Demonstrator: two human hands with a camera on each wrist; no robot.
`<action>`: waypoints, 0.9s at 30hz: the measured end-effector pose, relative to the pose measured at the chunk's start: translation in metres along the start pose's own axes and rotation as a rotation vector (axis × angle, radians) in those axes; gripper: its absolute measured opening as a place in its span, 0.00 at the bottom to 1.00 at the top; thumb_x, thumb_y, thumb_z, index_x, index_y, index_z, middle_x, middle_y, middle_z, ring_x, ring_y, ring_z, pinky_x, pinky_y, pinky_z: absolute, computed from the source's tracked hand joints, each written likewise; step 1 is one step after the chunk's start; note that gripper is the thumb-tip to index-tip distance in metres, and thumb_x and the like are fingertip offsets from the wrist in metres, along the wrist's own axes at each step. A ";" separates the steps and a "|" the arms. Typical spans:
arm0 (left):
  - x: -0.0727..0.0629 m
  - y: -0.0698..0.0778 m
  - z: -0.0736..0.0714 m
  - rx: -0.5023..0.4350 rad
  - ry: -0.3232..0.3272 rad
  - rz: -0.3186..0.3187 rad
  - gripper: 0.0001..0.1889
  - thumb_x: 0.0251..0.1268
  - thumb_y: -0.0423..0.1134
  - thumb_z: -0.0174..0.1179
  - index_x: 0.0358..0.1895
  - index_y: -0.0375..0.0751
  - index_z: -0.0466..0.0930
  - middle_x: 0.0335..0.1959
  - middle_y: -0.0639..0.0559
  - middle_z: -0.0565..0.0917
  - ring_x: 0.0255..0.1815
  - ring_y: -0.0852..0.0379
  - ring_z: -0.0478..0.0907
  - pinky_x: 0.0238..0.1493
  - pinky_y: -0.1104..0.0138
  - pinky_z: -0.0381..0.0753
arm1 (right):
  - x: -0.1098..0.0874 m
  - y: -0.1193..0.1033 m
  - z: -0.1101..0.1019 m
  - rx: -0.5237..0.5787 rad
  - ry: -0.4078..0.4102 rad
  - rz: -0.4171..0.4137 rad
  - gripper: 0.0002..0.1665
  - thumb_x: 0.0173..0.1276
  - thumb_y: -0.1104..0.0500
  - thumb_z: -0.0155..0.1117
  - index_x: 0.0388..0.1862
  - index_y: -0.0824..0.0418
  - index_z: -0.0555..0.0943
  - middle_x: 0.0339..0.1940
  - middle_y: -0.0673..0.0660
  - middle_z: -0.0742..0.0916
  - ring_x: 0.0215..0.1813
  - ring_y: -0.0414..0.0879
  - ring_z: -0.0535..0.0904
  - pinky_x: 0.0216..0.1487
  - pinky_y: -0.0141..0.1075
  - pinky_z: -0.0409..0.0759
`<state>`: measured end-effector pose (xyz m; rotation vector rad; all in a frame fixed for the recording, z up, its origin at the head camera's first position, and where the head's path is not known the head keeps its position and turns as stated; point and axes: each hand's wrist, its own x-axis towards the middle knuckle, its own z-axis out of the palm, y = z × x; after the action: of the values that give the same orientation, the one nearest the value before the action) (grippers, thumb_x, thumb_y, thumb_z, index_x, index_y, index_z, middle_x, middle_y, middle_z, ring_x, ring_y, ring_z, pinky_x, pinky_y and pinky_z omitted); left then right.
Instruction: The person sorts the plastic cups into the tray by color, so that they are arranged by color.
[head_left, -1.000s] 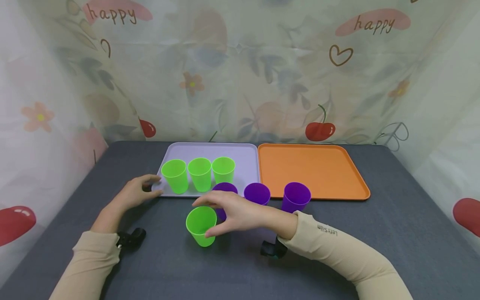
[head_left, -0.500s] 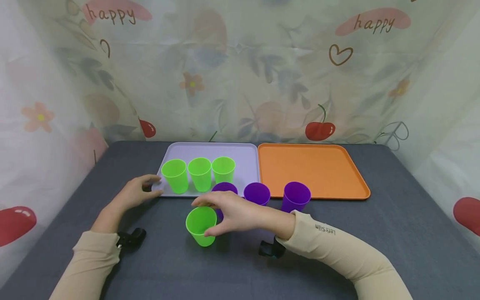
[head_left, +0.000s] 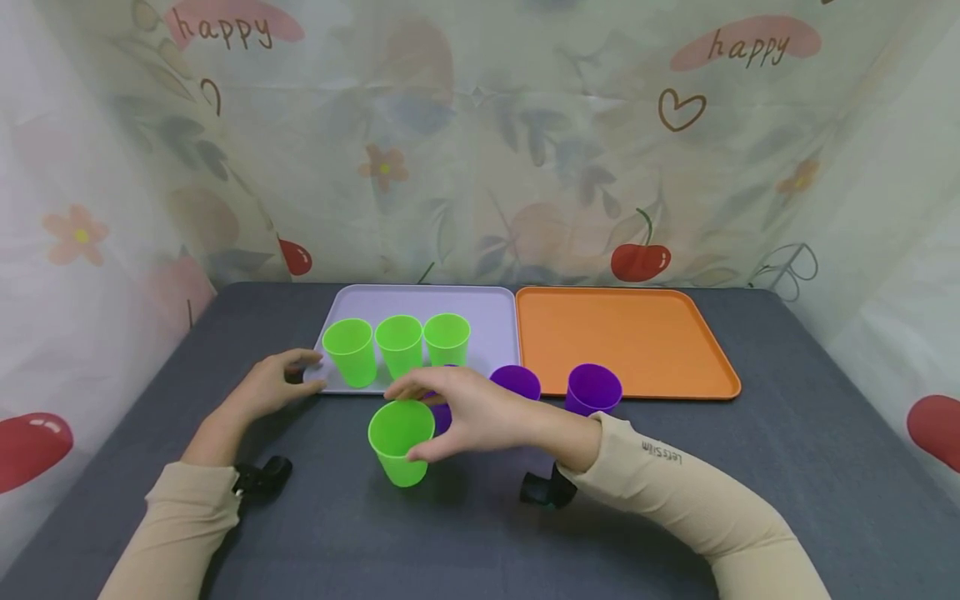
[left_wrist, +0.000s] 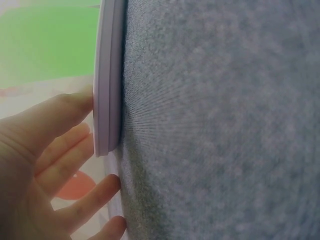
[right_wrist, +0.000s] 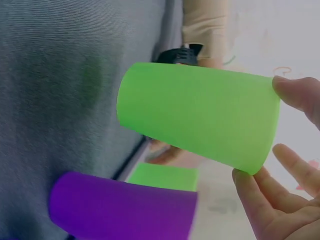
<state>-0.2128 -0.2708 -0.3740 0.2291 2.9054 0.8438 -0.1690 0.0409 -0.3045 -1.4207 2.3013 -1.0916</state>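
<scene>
In the head view, my right hand (head_left: 480, 412) pinches a green plastic cup (head_left: 399, 458) by its rim, thumb on the near side and fingers across the far side. The right wrist view has this cup (right_wrist: 195, 115) with its base just off the cloth. My left hand (head_left: 266, 385) lies at the front left corner of the lavender tray (head_left: 491, 329), its thumb touching the tray rim (left_wrist: 107, 100) and its fingers spread beside it. Three green cups (head_left: 350, 354) stand upright in a row on that tray.
Purple cups stand in front of the trays: one (head_left: 442, 418) is partly behind my right hand, another (head_left: 517, 382) shows above the wrist, and a third (head_left: 592, 390) is further right. An orange tray (head_left: 615, 337) adjoins the lavender one. Dark cloth (head_left: 360, 550) covers the table.
My right hand has risen slightly and moved a little away from me, lifting the green cup with it. My left hand has stayed at the tray corner.
</scene>
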 end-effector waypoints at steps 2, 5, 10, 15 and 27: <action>0.000 0.000 0.000 0.000 0.001 0.004 0.28 0.60 0.44 0.61 0.61 0.31 0.69 0.60 0.30 0.72 0.60 0.30 0.69 0.58 0.42 0.69 | -0.001 -0.003 -0.005 0.013 0.010 0.000 0.34 0.49 0.60 0.74 0.56 0.63 0.74 0.54 0.54 0.82 0.56 0.44 0.79 0.60 0.29 0.74; 0.000 -0.001 0.000 0.000 0.002 0.007 0.28 0.60 0.44 0.61 0.61 0.31 0.70 0.60 0.30 0.73 0.60 0.31 0.69 0.58 0.42 0.69 | -0.003 -0.006 -0.012 0.003 0.030 -0.015 0.33 0.49 0.60 0.74 0.56 0.62 0.74 0.53 0.54 0.83 0.56 0.44 0.79 0.59 0.28 0.74; 0.000 -0.001 -0.001 -0.005 -0.004 0.010 0.28 0.60 0.44 0.61 0.61 0.31 0.70 0.60 0.31 0.73 0.60 0.31 0.69 0.58 0.42 0.69 | -0.006 -0.010 -0.023 0.001 0.059 -0.039 0.33 0.49 0.60 0.74 0.55 0.62 0.73 0.53 0.54 0.83 0.56 0.43 0.79 0.58 0.27 0.75; 0.000 0.001 -0.002 -0.004 -0.009 0.009 0.28 0.61 0.44 0.61 0.61 0.31 0.69 0.60 0.30 0.72 0.60 0.31 0.68 0.57 0.42 0.69 | -0.009 -0.015 -0.034 0.005 0.083 -0.051 0.33 0.49 0.60 0.74 0.56 0.63 0.73 0.54 0.55 0.82 0.56 0.44 0.79 0.56 0.29 0.77; 0.000 -0.002 -0.001 -0.003 0.005 0.033 0.28 0.60 0.43 0.61 0.60 0.30 0.70 0.60 0.30 0.73 0.59 0.31 0.70 0.57 0.42 0.69 | -0.014 -0.022 -0.056 0.019 0.134 -0.030 0.33 0.50 0.62 0.73 0.56 0.63 0.73 0.53 0.54 0.82 0.55 0.43 0.78 0.57 0.32 0.77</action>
<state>-0.2134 -0.2731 -0.3748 0.2749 2.9130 0.8547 -0.1770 0.0742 -0.2525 -1.4202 2.3603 -1.2499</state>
